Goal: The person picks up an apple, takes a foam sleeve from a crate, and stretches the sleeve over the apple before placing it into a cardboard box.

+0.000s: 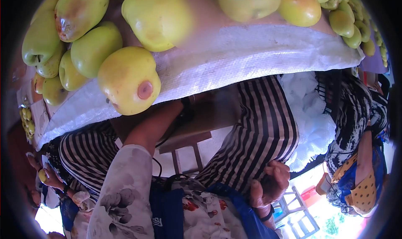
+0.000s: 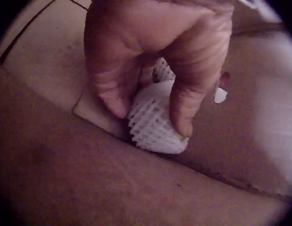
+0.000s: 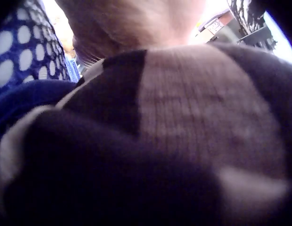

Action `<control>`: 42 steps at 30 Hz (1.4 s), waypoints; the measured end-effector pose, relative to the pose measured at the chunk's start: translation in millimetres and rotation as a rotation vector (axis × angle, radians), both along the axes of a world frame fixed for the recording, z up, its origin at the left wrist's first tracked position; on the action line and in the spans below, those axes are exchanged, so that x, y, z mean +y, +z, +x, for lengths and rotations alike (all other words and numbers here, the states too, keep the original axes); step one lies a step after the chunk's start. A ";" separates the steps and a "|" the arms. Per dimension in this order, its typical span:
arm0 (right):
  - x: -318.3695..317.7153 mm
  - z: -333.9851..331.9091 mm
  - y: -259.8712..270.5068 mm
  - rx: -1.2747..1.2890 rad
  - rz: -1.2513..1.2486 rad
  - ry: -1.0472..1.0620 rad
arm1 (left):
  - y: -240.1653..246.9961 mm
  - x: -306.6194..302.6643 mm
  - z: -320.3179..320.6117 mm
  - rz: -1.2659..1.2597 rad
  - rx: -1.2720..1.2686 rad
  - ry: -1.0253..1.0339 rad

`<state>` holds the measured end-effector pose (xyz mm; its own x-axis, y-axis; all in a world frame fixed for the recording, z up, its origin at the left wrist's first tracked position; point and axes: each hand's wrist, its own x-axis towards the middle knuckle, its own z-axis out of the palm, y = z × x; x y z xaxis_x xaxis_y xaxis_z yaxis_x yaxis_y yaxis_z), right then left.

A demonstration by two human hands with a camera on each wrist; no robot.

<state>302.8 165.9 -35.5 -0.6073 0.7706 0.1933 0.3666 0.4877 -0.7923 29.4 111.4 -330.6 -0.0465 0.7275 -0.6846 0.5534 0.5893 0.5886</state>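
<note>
In the head view, reaching past the near edge of the table [image 1: 203, 12], below its white woven sheet [image 1: 251, 50], with the left forearm [image 1: 146, 130]. Resting the right hand [image 1: 271, 184] by striped trousers [image 1: 268, 117], fingers loosely bent, seemingly around nothing. Note large yellow-green fruit [image 1: 130, 80] toward the table's left end, smaller fruit [image 1: 341, 23] near its right corner. Note also a white lacy heap [image 1: 312, 132] beside a dark slotted crate [image 1: 330, 90]; hard to tell what is inside either.

In the left wrist view, pinching a white foam net [image 2: 153, 127] between thumb and fingers of the left hand [image 2: 157, 35]. Lies straight beyond the palm, at the edge of a brown panel [image 2: 89, 174], long axis seemingly in line with the fingers; well apart from the right hand. Shows a yellowish sliver by the thumb tip, perhaps fruit inside.

In the right wrist view, mostly striped cloth and some bare skin; impossible to judge the fingers from there.
</note>
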 end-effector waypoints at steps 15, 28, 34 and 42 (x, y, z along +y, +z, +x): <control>1.9 -1.3 -1.4 0.016 -0.004 -0.002 | -15.5 13.1 20.4 0.037 0.007 -0.109; 7.8 -1.6 -2.2 0.138 -0.002 -0.011 | -31.5 29.3 -21.2 0.289 -0.276 -0.003; 6.1 19.2 15.4 0.141 -0.201 -0.010 | 101.1 41.5 -0.2 0.279 -0.119 0.314; -4.4 126.4 -13.5 0.024 -0.484 -0.777 | 267.4 24.7 98.0 0.923 -0.359 0.727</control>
